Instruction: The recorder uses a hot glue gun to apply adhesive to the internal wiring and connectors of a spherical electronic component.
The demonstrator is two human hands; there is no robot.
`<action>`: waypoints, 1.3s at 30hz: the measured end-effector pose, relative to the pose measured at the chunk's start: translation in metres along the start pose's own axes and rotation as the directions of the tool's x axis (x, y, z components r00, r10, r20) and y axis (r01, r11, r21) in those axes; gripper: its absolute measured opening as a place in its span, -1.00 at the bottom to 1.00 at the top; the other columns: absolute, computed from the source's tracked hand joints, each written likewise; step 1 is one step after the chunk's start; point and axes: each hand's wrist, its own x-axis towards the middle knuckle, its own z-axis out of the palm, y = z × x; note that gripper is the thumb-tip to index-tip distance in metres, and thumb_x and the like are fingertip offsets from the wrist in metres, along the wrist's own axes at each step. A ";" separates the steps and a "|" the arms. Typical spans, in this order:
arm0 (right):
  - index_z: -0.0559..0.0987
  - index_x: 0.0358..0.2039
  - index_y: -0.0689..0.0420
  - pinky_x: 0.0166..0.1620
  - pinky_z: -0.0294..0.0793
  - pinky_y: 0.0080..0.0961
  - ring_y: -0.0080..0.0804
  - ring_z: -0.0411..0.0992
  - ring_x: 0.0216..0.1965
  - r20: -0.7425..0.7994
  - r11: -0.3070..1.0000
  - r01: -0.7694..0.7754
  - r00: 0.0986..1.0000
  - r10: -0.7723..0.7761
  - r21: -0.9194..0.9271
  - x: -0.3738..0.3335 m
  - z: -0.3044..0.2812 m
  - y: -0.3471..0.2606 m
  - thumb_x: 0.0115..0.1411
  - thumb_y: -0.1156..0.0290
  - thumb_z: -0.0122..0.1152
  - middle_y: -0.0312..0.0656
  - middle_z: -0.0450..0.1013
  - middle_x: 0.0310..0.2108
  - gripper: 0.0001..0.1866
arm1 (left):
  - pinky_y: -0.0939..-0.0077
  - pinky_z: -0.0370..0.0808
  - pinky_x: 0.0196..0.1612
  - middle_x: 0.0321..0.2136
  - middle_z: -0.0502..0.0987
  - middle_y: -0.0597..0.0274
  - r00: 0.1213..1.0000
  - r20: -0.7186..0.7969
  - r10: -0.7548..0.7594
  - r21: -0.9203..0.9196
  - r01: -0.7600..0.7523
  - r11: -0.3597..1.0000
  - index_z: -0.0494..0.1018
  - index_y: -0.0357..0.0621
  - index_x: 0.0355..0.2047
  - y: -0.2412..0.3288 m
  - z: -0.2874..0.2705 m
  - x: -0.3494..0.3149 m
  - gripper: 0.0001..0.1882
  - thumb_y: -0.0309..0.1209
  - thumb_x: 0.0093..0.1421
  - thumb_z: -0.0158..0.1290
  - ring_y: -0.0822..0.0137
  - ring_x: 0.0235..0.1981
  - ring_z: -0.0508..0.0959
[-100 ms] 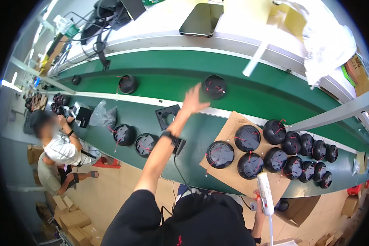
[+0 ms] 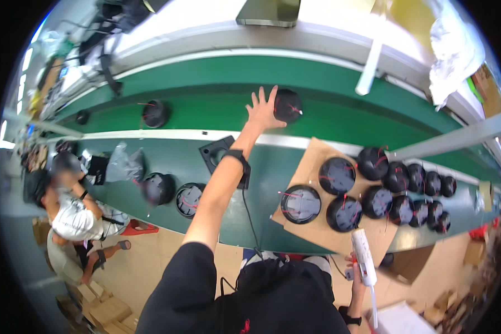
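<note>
My left hand point(image 2: 263, 113) reaches over the green conveyor belt with its fingers spread. Its thumb and index finger lie against the left side of a black round housing point(image 2: 289, 104) that has a short wire on it; whether they press on it I cannot tell. In my right hand point(image 2: 355, 267), low at the right, is a white glue gun point(image 2: 364, 259), its nozzle pointing up toward the bench and a pale stick trailing from its back end. Just beyond the nozzle stands an open black housing point(image 2: 344, 212) with grey inside and red wires.
Several more black housings crowd a cardboard sheet point(image 2: 298, 167) and the bench to its right. A black square frame point(image 2: 217, 153) and two housings lie left of my forearm. Another housing point(image 2: 156, 113) sits on the belt. A person point(image 2: 75, 211) works at the far left.
My left hand has come up to the housing on the belt, its fingers now alongside it. The whole view has shifted slightly; the glue gun stays in my right hand.
</note>
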 end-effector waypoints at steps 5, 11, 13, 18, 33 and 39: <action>0.62 -0.03 0.27 -0.39 0.45 -0.68 -0.69 0.47 -0.43 -0.142 0.992 -0.077 0.988 0.062 -0.102 -0.057 0.094 -0.026 0.27 0.51 0.21 -0.28 0.63 -0.33 -0.73 | -0.09 0.53 0.07 0.34 0.02 -0.20 0.974 -0.220 0.063 -0.298 -0.128 0.946 0.04 0.15 0.39 -0.039 0.045 0.025 0.20 -0.14 -0.24 0.49 -0.32 0.15 0.35; 0.63 -0.19 0.28 -0.32 0.49 -0.64 -0.60 0.52 -0.41 -0.101 0.965 -0.254 0.964 0.247 -0.068 -0.088 0.148 -0.036 0.19 0.56 0.31 -0.23 0.63 -0.36 -0.83 | -0.03 0.43 0.18 0.31 0.16 -0.20 0.967 -0.232 0.105 -0.395 -0.193 0.898 0.20 0.00 0.29 -0.069 0.021 -0.033 0.08 -0.20 -0.27 0.49 -0.28 0.17 0.35; 0.63 -0.20 0.29 -0.28 0.51 -0.60 -0.55 0.53 -0.38 -0.077 0.973 -0.219 0.974 0.214 -0.065 -0.078 0.163 -0.053 0.19 0.57 0.30 -0.22 0.63 -0.35 -0.84 | -0.01 0.35 0.26 0.31 0.18 -0.21 0.965 -0.213 0.155 -0.433 -0.236 0.870 0.23 -0.03 0.27 -0.081 0.011 -0.090 0.05 -0.22 -0.27 0.49 -0.27 0.23 0.31; 0.62 -0.21 0.28 -0.13 0.52 -0.45 -0.35 0.57 -0.24 0.047 0.984 -0.119 0.991 0.127 -0.135 -0.067 0.178 -0.046 0.11 0.61 0.29 -0.12 0.62 -0.29 -0.80 | 0.04 0.27 0.33 0.32 0.14 -0.24 0.986 0.010 0.168 -0.449 -0.145 0.882 0.17 -0.13 0.32 -0.118 -0.009 -0.272 0.14 -0.27 -0.29 0.51 -0.26 0.30 0.24; 0.59 -0.25 0.25 -0.18 0.49 -0.36 -0.10 0.52 -0.28 0.287 0.921 0.243 0.945 -0.154 -0.305 -0.064 0.212 -0.038 0.10 0.44 0.31 -0.03 0.53 -0.29 -0.78 | -0.37 0.28 0.20 0.37 -0.01 -0.28 0.852 -0.239 -0.465 0.119 0.501 0.857 -0.19 0.21 0.46 -0.423 -0.136 -0.021 0.42 0.28 -0.28 0.42 -0.42 0.31 0.13; 0.62 -0.18 0.28 -0.06 0.53 -0.30 0.01 0.55 -0.12 0.223 0.908 0.164 0.972 -0.081 -0.385 -0.064 0.198 -0.012 0.01 0.46 0.37 0.05 0.55 -0.15 -0.67 | -0.04 0.28 0.30 0.26 0.20 -0.44 0.973 -0.184 -0.139 0.000 0.141 0.990 0.06 -0.09 0.41 -0.425 -0.106 -0.031 0.30 0.21 -0.23 0.43 -0.28 0.38 0.12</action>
